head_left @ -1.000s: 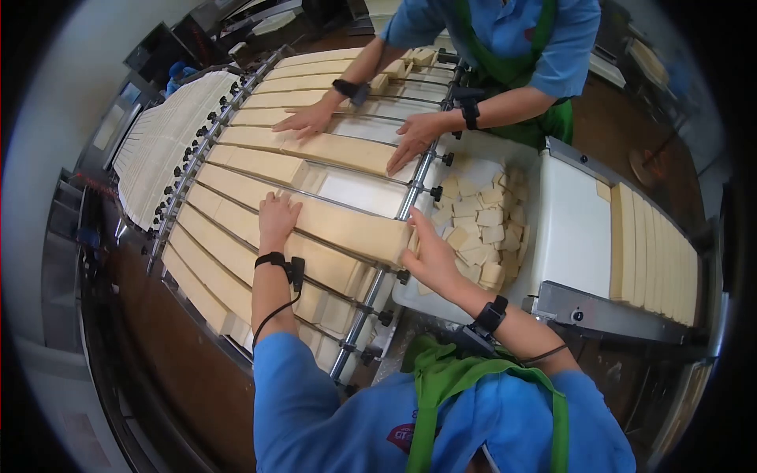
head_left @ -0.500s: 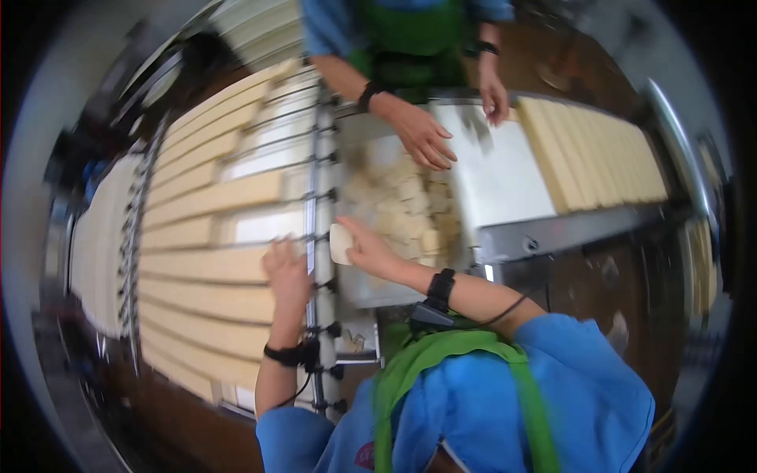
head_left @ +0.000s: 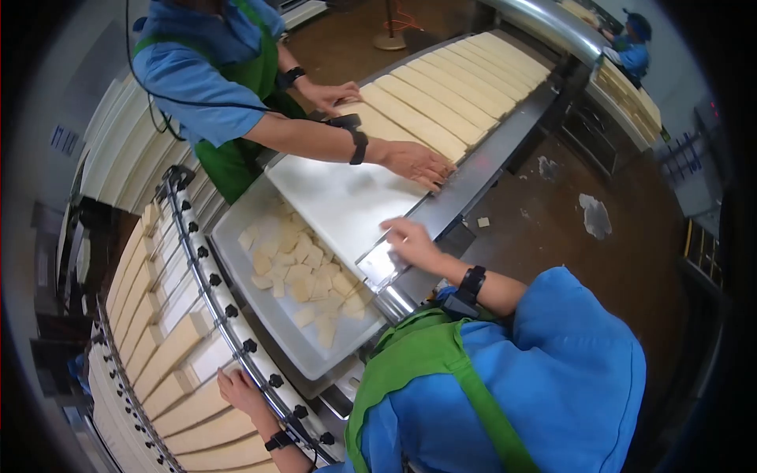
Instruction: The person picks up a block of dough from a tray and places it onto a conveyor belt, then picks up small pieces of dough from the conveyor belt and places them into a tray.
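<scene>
White belt (head_left: 339, 189) beside half-curled right hand (head_left: 413, 243), left hand (head_left: 243, 392) near strips (head_left: 185, 404)

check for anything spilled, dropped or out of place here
A small pale square lies on the brown floor, outside the bin that holds similar-looking pieces. Irregular whitish patches also mark the floor; I can't tell whether they're spills or wear.

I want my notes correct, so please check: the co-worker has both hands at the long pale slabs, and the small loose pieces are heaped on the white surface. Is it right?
Not quite: the head view shows the small loose pieces in the whitish tub beside the white surface. The co-worker's hands are indeed at the long pale slabs.
</scene>
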`<state>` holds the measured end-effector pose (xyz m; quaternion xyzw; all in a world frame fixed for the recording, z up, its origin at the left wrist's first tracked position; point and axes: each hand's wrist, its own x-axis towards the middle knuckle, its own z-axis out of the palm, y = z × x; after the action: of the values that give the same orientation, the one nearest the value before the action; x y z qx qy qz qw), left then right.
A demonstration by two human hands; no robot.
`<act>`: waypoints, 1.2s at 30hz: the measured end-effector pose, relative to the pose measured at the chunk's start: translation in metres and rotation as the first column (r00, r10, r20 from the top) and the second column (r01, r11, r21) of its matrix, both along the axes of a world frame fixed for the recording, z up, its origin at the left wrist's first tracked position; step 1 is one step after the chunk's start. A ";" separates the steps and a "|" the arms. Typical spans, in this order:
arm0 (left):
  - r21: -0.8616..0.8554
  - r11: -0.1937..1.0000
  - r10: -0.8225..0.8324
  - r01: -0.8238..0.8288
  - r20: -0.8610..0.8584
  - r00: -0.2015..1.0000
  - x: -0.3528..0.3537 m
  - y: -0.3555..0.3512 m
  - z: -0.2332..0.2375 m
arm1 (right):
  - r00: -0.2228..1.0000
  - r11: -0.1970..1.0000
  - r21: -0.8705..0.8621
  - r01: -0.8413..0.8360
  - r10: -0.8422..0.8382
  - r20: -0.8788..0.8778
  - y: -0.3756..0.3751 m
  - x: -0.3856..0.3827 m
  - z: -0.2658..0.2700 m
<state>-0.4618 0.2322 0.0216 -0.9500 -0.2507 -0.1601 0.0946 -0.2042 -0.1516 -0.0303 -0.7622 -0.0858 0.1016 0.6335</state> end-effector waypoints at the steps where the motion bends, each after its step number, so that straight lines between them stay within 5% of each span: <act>1: -0.013 1.000 0.004 -0.004 0.014 1.000 0.001 -0.004 0.002 | 0.985 0.987 0.050 0.151 -0.155 0.077 -0.017 0.014 -0.006; 3: -0.025 1.000 0.008 -0.008 0.026 1.000 -0.002 -0.004 0.002 | 0.917 0.925 0.150 0.350 -0.371 0.149 -0.056 0.047 -0.043; 4: -0.048 0.999 0.020 -0.020 0.004 1.000 -0.002 -0.003 0.002 | 0.825 0.879 0.083 0.469 -0.469 0.315 -0.073 0.060 -0.040; 7: -0.123 0.986 0.102 -0.113 -0.091 0.991 0.002 -0.002 0.004 | 0.745 0.791 0.012 0.612 -0.582 0.326 -0.113 0.089 -0.038; 13: -0.233 0.968 0.044 -0.097 -0.220 0.974 -0.003 0.002 0.011 | 0.824 0.724 -0.427 0.542 -0.360 0.437 -0.139 0.130 -0.048; 17: -0.441 0.896 0.015 -0.062 -0.111 0.994 0.028 -0.014 0.034 | 0.901 0.596 -0.685 0.419 -0.183 0.392 -0.132 0.147 -0.034; 22: -0.589 0.760 -0.223 0.273 0.158 0.962 0.135 -0.100 0.040 | 0.925 0.557 -0.741 0.375 -0.172 0.338 -0.120 0.155 -0.026; 25: -0.532 0.679 -0.462 0.506 0.227 0.858 0.217 -0.157 0.029 | 0.926 0.570 -0.733 0.371 -0.163 0.341 -0.118 0.155 -0.025; 30: -0.513 0.469 -0.601 0.719 0.411 0.685 0.385 -0.226 -0.031 | 0.940 0.612 -0.724 0.318 -0.107 0.323 -0.118 0.154 -0.020; 34: -0.411 0.531 -0.672 0.741 0.330 0.663 0.519 -0.258 -0.067 | 0.952 0.626 -0.727 0.284 -0.092 0.293 -0.118 0.154 -0.014; 36: -0.491 0.589 -0.640 0.641 0.200 0.742 0.569 -0.269 -0.072 | 0.952 0.638 -0.717 0.281 -0.090 0.293 -0.118 0.153 -0.011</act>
<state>0.1073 -0.0364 -0.0501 -0.9630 0.0737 -0.1085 -0.2356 -0.0512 -0.2698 -0.0414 -0.9662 -0.0294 -0.0269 0.2545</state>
